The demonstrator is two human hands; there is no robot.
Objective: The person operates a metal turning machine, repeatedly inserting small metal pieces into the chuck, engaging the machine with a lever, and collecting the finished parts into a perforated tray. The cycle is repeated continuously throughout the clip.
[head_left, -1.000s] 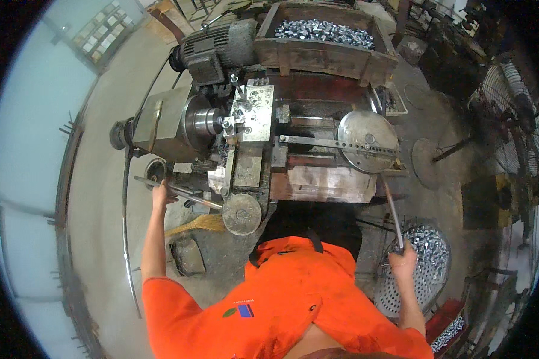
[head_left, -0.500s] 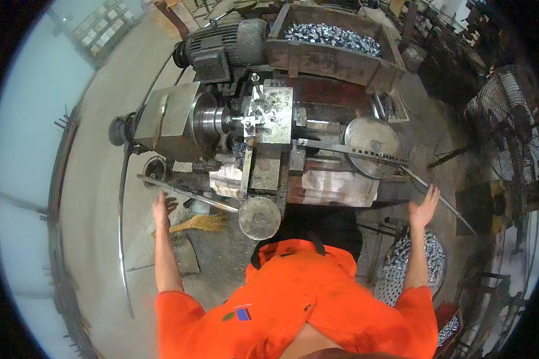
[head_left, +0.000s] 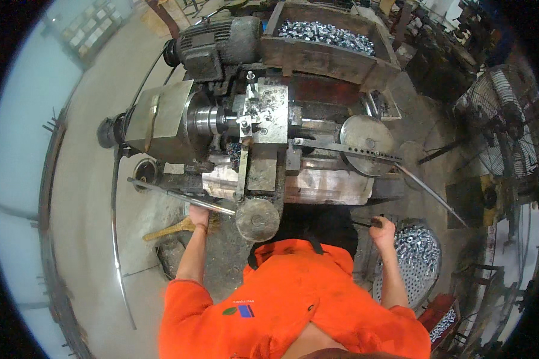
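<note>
I stand at a greasy lathe-like machine. My left hand (head_left: 199, 216) reaches below the long metal lever (head_left: 179, 196), which slants to a round plate (head_left: 257, 220). Its fingers are hidden behind the lever and the machine's edge. To the right, my right hand (head_left: 383, 233) is closed, a small dark end showing at its fingers beside a thin dark rod (head_left: 360, 224). What it grips is unclear. Past the hands are the chuck (head_left: 206, 121) and a metal tool block (head_left: 268, 113) with bolts and chips on it.
A perforated round basket (head_left: 416, 257) of small metal parts stands at lower right. A wooden box (head_left: 323, 58) with similar parts sits at the back, beside an electric motor (head_left: 218, 48). At left lies a straw broom (head_left: 173, 229). A second lever (head_left: 431, 194) juts out right; a fan (head_left: 506, 119) stands beyond.
Both hands have come inward and lower from spread positions. The left hand has gone under the lever; the right, open before, has closed near the dark rod. The view has shifted slightly.
</note>
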